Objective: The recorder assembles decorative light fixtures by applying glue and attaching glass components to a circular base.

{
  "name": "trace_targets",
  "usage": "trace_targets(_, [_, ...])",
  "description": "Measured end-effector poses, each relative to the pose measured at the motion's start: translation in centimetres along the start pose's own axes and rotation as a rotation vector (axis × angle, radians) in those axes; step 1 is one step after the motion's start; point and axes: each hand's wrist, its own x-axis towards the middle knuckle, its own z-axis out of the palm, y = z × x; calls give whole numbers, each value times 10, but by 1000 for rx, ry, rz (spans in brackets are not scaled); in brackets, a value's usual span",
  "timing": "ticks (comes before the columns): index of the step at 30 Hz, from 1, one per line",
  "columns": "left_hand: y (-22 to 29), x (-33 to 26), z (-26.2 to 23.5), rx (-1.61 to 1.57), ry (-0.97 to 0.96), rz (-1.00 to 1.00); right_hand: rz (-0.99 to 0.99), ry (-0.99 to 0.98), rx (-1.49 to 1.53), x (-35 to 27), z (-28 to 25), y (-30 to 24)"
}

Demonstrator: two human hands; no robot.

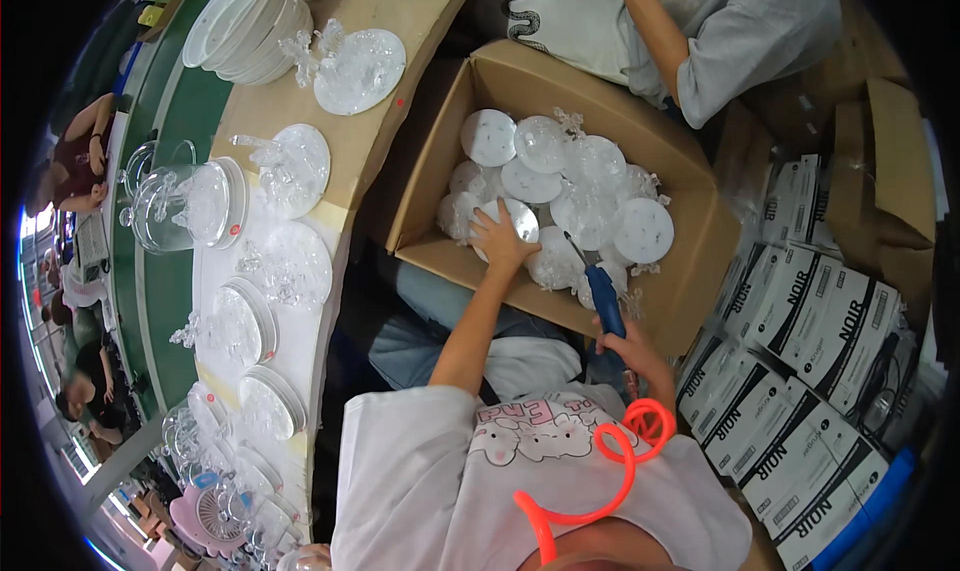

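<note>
My left hand [500, 239] reaches into a cardboard box [420, 193], its thumb and fingers set around the edge of a shiny round disc [521, 223]. Several white and clear round discs [593, 161] lie around it, some wrapped in crinkled clear plastic. My right hand [630, 349] is closed around the handle of a blue air blow gun [604, 296]. The gun's thin nozzle points into the box, above the discs. An orange coiled hose [628, 461] runs from near my right hand across the front of my shirt.
On the left, a table [330, 186] carries a glass dome [165, 211], stacked white plates [240, 31] and plastic-wrapped discs [360, 71]. Printed white cartons [795, 301] are stacked on the right. Another person [745, 46] is beyond the box. A pink fan [208, 521] stands lower left.
</note>
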Motion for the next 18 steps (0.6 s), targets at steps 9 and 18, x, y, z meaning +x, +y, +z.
trace_targets(9, [-62,42,0,-1353,-19,-111,-97,-174,-377,20,34,-38])
trace_targets(18, [-79,68,14,-1877,-590,-188,-100,-220,-74,41,21,-27])
